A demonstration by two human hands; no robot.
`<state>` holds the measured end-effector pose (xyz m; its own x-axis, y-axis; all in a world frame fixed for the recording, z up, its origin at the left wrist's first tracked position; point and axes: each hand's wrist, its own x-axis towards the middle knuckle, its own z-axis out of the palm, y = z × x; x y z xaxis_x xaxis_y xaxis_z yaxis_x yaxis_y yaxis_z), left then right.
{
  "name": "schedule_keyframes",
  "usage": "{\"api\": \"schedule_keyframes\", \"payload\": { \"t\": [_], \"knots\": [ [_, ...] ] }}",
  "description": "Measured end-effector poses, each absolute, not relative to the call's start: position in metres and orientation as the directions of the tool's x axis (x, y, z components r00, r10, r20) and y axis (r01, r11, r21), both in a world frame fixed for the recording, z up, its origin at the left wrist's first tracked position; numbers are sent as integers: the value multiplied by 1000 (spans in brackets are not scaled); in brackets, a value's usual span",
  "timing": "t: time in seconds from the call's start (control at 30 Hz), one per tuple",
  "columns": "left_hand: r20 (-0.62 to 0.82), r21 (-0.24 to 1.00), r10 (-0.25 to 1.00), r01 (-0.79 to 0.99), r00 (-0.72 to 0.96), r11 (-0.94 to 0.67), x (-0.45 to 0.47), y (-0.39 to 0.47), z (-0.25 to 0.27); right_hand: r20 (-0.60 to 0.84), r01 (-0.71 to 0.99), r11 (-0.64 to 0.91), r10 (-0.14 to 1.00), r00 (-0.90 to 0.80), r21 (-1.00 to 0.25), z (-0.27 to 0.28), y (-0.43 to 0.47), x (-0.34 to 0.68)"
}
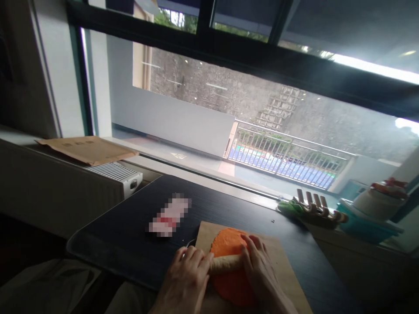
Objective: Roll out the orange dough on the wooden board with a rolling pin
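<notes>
Two hands: both are pressing down on a wooden rolling pin lying across an orange dough.
Left hand: it is resting palm down over the pin's left end, fingers curled loosely on it, off the dough's left edge.
Right hand: it is covering the pin's right end, fingers spread over the pin and touching the dough's upper right part.
Dough: it is lying flattened on a wooden board, filling most of the board's left half.
Board: it is sitting at the near right part of the dark tabletop, close to the near edge.
Doing it well: judging from the grip, even weight on both ends is keeping the sheet level; the right fingers are looking likely to dent the dough, so lifting them onto the pin alone seems wise. Rolling from the middle outward and steadying the board should be helping too.
Nearby: a blurred-out packet is lying left of the board, apart from it; a green item with wooden pegs is sitting beyond the tabletop's far right corner.
</notes>
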<state>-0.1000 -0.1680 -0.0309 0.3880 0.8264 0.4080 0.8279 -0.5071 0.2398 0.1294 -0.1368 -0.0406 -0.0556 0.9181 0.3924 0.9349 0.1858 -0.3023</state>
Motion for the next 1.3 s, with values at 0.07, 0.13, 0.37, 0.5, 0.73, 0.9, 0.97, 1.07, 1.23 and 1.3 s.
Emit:
{"api": "schedule_keyframes", "payload": {
  "t": [0.07,0.13,0.37,0.5,0.73,0.9,0.97,1.07,1.23,1.3],
  "knots": [
    [372,271,829,805,417,-527,-104,-158,-16,412,927,167,911,-16,-335,-38,-134,129],
    [338,305,820,770,463,-560,-100,-145,-4,428,928,153,904,9,-341,-37,-133,132],
    [342,304,874,840,345,-450,-39,-78,-6,350,970,-24,930,110,-243,-34,-123,142],
    [278,197,911,910,305,-365,-6,-30,-5,255,963,-147,945,203,-225,-14,-89,147],
    [149,106,915,914,375,-392,-3,-14,-6,188,935,-191,949,254,-300,-8,-80,148],
    [197,93,884,889,425,-448,-25,-53,-12,198,924,-167,949,245,-344,-13,-117,133],
    [238,82,851,863,469,-498,-32,-69,-10,248,936,-124,945,212,-330,-16,-127,128],
    [289,74,818,841,497,-537,-35,-78,-8,297,950,-72,940,167,-305,-17,-129,127],
    [291,77,856,882,427,-466,-17,-49,-2,269,958,-111,946,183,-264,-6,-96,137],
    [238,76,882,897,407,-435,-7,-32,1,255,961,-120,949,185,-251,-3,-79,143]
  ]
}}
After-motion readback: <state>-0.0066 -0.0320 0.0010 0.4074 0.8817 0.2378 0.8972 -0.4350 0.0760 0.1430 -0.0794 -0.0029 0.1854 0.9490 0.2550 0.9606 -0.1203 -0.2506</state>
